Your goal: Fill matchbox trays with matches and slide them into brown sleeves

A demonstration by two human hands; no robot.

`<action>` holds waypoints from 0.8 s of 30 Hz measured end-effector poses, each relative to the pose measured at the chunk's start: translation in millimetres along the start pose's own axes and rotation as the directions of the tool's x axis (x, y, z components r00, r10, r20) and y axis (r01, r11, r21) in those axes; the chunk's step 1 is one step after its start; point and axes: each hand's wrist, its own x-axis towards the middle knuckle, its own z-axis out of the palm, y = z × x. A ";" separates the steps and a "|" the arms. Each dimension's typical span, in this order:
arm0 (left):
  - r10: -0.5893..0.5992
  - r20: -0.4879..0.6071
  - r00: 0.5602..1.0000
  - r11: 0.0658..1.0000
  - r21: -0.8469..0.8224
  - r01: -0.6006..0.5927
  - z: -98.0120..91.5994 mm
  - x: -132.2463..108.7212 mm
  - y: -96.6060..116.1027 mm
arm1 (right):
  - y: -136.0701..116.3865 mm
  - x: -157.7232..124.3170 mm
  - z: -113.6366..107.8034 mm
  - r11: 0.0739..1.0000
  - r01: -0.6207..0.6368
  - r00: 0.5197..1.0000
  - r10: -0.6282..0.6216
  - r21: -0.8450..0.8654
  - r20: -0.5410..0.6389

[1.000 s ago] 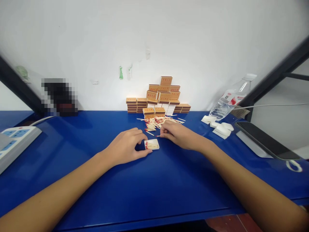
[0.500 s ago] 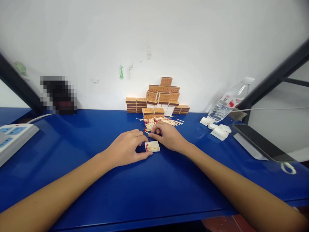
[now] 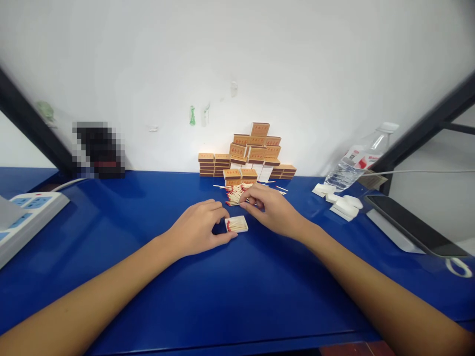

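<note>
Match tray [image 3: 242, 219]: mid-counter [image 3: 222, 296], toward back edge, lying flat, open side up.
Matches in tray [image 3: 234, 226]: one layer or so, red heads at left end; white tray shows around them, so partly filled by my read.
Loose matches [image 3: 233, 194]: heap behind tray, nearer back edge; plenty not in a box, so much looks left.
Stacked matchboxes [image 3: 257, 154]: at back edge by wall, covers on; look finished, contents hidden.
White pieces [image 3: 343, 206]: toward back right corner; possibly spare trays, cannot confirm.
Left hand [image 3: 200, 227]: thumb on tray's near side, index at far left corner, fingers clamped on tray.
Right hand [image 3: 272, 210]: at heap's near edge; thumb and index tips close together, cannot tell if a match is between.
Stage: mid-fill, judging by tray and heap.
</note>
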 end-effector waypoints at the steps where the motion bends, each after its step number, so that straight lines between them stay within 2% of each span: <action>1: 0.009 0.001 1.000 1.000 -0.010 -0.009 0.5 0.0 0.9 | 3.7 2.1 2.0 0.999 0.016 0.999 -0.017 -0.037 -0.028; 7: 0.027 0.017 0.999 0.999 -0.021 -0.027 0.9 -0.8 4.5 | 16.4 12.7 15.6 0.976 0.117 0.993 -0.114 -0.184 0.024; 13: 0.059 0.013 0.998 0.998 0.011 -0.059 1.8 -0.9 0.3 | 10.6 14.4 23.6 0.970 0.145 0.989 -0.140 -0.196 0.036; 17: 0.159 -0.063 0.985 0.984 0.091 -0.153 0.0 0.0 4.6 | 13.3 12.9 24.5 0.972 0.143 0.990 -0.140 -0.189 0.032; 19: 0.215 -0.160 0.963 0.976 0.068 -0.206 -8.8 -2.8 21.2 | 15.8 11.6 25.4 0.969 0.145 0.989 -0.145 -0.200 0.012; 21: 0.241 -0.281 0.929 0.962 -0.059 -0.267 -25.0 -10.6 48.4 | 17.1 10.1 26.4 0.969 0.145 0.989 -0.149 -0.201 -0.008; 22: 0.198 -0.324 0.925 0.962 -0.119 -0.247 -35.2 -16.4 64.0 | 17.0 9.4 26.6 0.970 0.144 0.989 -0.149 -0.194 -0.013; 24: 0.081 -0.259 0.962 0.985 -0.128 -0.117 -56.2 -30.8 93.7 | 15.7 8.2 26.8 0.975 0.138 0.989 -0.144 -0.176 -0.021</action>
